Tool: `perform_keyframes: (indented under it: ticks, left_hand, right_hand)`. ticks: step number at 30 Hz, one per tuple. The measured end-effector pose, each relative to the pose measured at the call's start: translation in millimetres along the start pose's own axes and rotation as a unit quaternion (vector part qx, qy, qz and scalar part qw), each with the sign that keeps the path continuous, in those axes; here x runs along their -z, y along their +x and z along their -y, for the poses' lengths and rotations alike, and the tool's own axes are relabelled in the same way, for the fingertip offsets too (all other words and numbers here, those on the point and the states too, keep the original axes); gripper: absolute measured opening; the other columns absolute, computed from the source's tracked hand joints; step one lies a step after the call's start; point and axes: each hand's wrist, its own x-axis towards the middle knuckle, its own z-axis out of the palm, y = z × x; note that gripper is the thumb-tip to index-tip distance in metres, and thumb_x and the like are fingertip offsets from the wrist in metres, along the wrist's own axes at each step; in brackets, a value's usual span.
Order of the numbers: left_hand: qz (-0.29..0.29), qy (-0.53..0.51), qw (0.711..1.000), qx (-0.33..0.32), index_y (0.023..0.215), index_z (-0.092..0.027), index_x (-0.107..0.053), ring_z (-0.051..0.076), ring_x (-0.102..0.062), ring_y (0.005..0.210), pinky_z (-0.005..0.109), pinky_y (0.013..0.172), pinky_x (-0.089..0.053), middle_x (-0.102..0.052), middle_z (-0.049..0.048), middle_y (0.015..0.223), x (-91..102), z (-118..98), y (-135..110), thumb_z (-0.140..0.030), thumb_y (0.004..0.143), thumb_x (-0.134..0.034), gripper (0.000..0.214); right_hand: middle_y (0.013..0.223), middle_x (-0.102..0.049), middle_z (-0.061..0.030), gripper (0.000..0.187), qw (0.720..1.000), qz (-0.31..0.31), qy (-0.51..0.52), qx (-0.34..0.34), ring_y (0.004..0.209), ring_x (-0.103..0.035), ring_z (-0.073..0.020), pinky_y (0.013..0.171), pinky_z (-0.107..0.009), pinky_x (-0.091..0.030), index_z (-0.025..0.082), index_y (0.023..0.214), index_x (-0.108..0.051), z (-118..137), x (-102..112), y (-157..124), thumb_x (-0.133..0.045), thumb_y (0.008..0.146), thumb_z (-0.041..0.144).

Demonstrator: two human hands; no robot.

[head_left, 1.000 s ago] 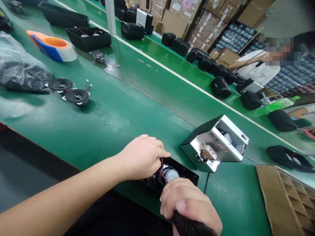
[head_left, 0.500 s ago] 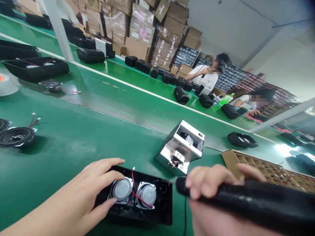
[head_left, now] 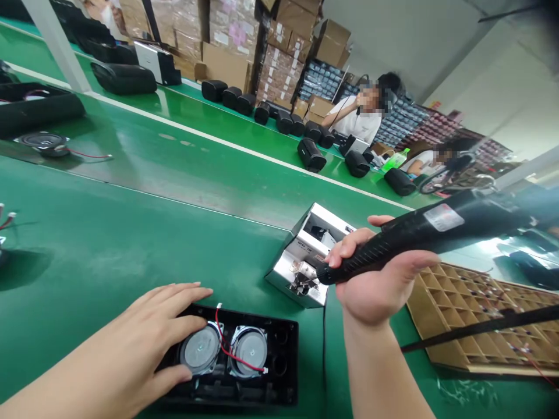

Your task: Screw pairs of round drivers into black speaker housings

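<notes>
My right hand (head_left: 371, 285) is closed round a black electric screwdriver (head_left: 393, 238). Its tip points left and down, at the pickup part of a silver screw feeder (head_left: 301, 262); whether tip and feeder touch is hard to tell. My left hand (head_left: 152, 343) lies over the left end of a black speaker housing (head_left: 283, 396), fingers stretched and spread, thumb and forefinger by the left speaker driver (head_left: 201, 349). Beside that driver sits a second speaker driver (head_left: 248, 352). A red wire (head_left: 238, 355) with white plugs runs across both. The housing's left end is hidden by my hand.
At right lies a divided cardboard tray (head_left: 463, 326) with small wired parts. A loose speaker (head_left: 46, 142) and open housing (head_left: 39, 113) are at left. Black speakers (head_left: 310, 154) line the far bench, where a person (head_left: 356, 119) sits. A black cable (head_left: 324, 349) runs down from the feeder.
My right hand has swung the screwdriver up and away from beside the housing, to the screw feeder. My left hand stays at the housing. The view has shifted right.
</notes>
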Motion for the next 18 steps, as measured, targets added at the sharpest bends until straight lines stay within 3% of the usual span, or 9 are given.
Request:
perform_keyframes:
  ticks: [6,13,18]
  left_hand:
    - [0.019,-0.004,1.0,0.005,0.133,-0.052,-0.082,0.044,-0.066,0.153,0.067,0.119,-0.065,-0.065,-0.0058,0.17,-4.7,12,-4,-0.033,0.085,-0.084,0.052]
    - [0.045,-0.029,0.998,0.019,0.129,-0.049,-0.084,0.046,-0.07,0.148,0.069,0.111,-0.07,-0.068,-0.0027,0.167,7.7,3,5,-0.032,0.081,-0.087,0.051]
    - [0.077,-0.034,0.996,0.039,0.134,-0.049,-0.083,0.046,-0.067,0.152,0.072,0.115,-0.067,-0.065,-0.0011,0.171,14.7,-1,9,-0.032,0.079,-0.092,0.059]
  right_hand:
    - [0.067,-0.064,0.0065,0.066,1.0,0.005,0.012,-0.013,0.045,-0.059,-0.0162,0.044,-0.029,-0.05,0.025,0.116,-0.065,-6,-3,2,-0.062,0.104,0.089]
    - [0.064,-0.063,0.0068,0.071,1.0,-0.005,-0.004,-0.021,0.044,-0.057,-0.0168,0.041,-0.028,-0.048,0.025,0.113,-0.064,-4,-3,4,-0.062,0.099,0.095]
    - [0.065,-0.063,0.007,0.072,1.0,0.008,-0.013,-0.011,0.044,-0.058,-0.0171,0.041,-0.029,-0.048,0.025,0.111,-0.063,-4,-3,1,-0.061,0.099,0.096]
